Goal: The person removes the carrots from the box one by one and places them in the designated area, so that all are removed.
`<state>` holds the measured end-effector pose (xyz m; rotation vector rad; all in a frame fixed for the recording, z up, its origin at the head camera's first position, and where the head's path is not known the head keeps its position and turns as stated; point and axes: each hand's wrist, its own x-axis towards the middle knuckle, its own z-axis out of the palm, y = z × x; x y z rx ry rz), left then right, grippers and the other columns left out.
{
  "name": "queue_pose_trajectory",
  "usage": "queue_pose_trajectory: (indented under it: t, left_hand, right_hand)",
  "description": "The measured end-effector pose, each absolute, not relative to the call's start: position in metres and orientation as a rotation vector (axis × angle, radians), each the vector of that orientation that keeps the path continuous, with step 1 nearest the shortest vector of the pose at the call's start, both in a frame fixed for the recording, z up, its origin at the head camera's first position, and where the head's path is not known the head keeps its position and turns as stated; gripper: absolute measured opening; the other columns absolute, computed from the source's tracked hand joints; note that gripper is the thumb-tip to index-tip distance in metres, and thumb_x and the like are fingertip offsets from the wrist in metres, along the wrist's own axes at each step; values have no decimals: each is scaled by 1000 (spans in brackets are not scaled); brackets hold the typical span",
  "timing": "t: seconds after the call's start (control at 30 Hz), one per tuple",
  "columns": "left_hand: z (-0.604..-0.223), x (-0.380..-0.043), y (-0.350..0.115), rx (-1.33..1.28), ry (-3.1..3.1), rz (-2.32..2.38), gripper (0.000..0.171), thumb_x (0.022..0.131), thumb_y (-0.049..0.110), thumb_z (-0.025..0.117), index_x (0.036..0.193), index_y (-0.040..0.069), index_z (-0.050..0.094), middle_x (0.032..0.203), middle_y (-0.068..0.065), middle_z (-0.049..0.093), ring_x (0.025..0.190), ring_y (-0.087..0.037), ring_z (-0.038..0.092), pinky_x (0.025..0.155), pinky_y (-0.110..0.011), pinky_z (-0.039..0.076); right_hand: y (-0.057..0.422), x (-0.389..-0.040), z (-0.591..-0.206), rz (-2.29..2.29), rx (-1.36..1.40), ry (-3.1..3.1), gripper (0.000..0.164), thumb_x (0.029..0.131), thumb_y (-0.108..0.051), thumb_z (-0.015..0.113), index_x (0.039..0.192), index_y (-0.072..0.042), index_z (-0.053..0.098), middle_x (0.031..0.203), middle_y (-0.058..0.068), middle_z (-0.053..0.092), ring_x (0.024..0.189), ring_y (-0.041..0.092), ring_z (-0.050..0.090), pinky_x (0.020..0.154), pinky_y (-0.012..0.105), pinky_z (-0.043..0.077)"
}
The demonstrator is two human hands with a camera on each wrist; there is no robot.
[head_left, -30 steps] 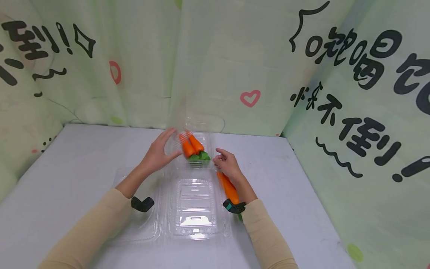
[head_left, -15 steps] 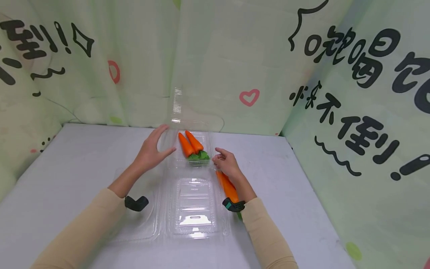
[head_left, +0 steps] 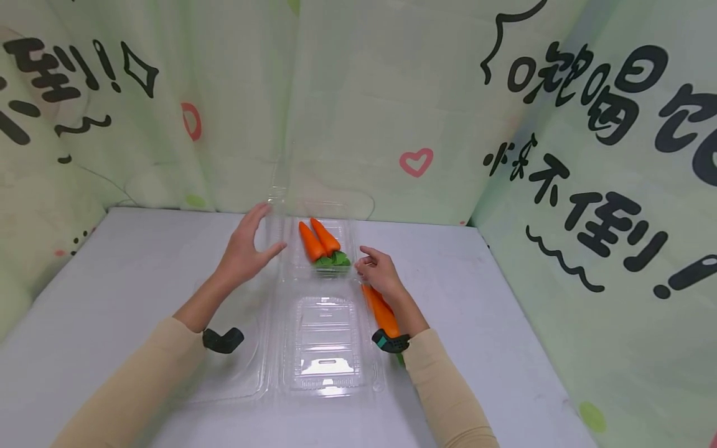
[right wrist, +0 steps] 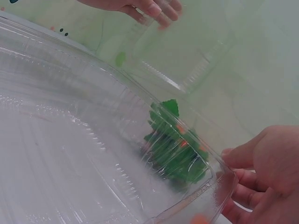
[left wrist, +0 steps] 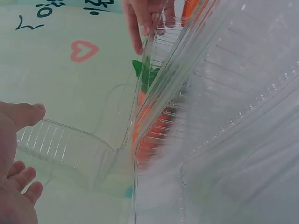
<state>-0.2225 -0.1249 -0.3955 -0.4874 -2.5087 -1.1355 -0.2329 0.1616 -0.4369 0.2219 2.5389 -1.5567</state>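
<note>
A small clear plastic clamshell box [head_left: 350, 239] stands at the back of the table with two orange carrots [head_left: 310, 241] inside, their green leaf tops [head_left: 334, 260] toward me. Its clear lid [left wrist: 60, 140] is raised, leaning left and back. My left hand [head_left: 242, 250] touches the lid's edge, thumb and fingers spread wide. At the box's near right corner, my right hand [head_left: 381, 270] pinches the rim between thumb and curled fingers, seen closest in the right wrist view.
A larger clear plastic container [head_left: 327, 336] lies open in front of the box, its other half [head_left: 246, 373] to the left. Another carrot [head_left: 382, 311] lies partly under my right wrist. A printed curtain [head_left: 347, 112] hangs behind the table.
My left hand has moved left and slightly back, and the small box's lid has swung left with it, uncovering the carrots. The right hand has stayed at the corner.
</note>
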Motion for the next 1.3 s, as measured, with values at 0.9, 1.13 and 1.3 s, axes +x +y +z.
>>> queue_pose_trajectory:
  t: [0.9, 1.13, 1.3]
  left_hand:
    - [-398, -214, -151, -345, -2475, -1204, 83, 85, 16, 74, 149, 2, 23, 145, -24, 39, 133, -39, 41, 109, -54, 39]
    - [-398, -209, -158, -268, -2497, -1227, 87, 86, 19, 73, 152, 3, 17, 145, -27, 38, 133, -43, 40, 108, -57, 38]
    - [-399, -208, -162, -240, -2481, -1255, 96, 86, 19, 73, 154, 6, 7, 152, -24, 31, 137, -42, 36, 109, -56, 37]
  right_hand:
    - [163, -230, -434, -1569, 214, 2503, 53, 96, -16, 60, 146, -20, 43, 107, 7, 61, 89, 21, 58, 82, 21, 55]
    - [163, -231, -435, -1564, 179, 2525, 54, 96, -15, 60, 147, -19, 42, 109, 8, 62, 93, 21, 59, 87, 26, 56]
    - [162, -231, -436, -1562, 175, 2526, 54, 95, -16, 60, 146, -20, 43, 109, 7, 62, 94, 21, 60, 89, 27, 56]
